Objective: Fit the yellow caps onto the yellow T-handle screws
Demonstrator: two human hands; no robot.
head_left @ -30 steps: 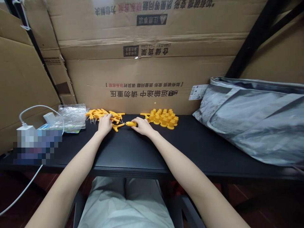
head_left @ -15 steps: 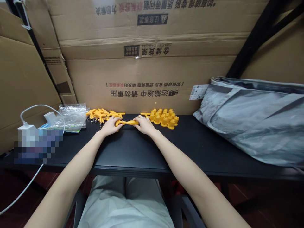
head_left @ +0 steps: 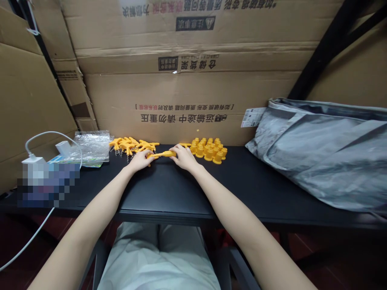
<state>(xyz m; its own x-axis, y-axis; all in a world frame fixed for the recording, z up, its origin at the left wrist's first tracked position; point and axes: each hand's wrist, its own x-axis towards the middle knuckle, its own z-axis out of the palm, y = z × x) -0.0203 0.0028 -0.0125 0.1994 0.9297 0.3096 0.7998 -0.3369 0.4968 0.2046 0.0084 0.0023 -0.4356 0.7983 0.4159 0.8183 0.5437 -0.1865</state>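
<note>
My left hand [head_left: 140, 160] is closed on the handle of a yellow corkscrew [head_left: 158, 154], whose thin shaft points right. My right hand [head_left: 184, 157] pinches a yellow cup-shaped piece [head_left: 169, 153] at the shaft's right end. The two parts meet in line just above the black table; whether the shaft goes into the cup I cannot tell. Behind my left hand lies a pile of yellow corkscrews [head_left: 128, 146] with metal spirals. Right of my right hand, several yellow cup-shaped pieces [head_left: 208, 150] stand in a cluster. One yellow piece [head_left: 185, 145] lies just behind my right hand.
A cardboard sheet [head_left: 187, 88] rises behind the black table [head_left: 169, 193]. A grey bag [head_left: 317, 157] fills the right side. On the left are clear plastic packaging [head_left: 92, 145], a white charger [head_left: 34, 167] with its cable, and a blurred-out item [head_left: 50, 185].
Both hands stay almost in place. The corkscrew and cup between them have tilted slightly, with the right end a touch higher.
</note>
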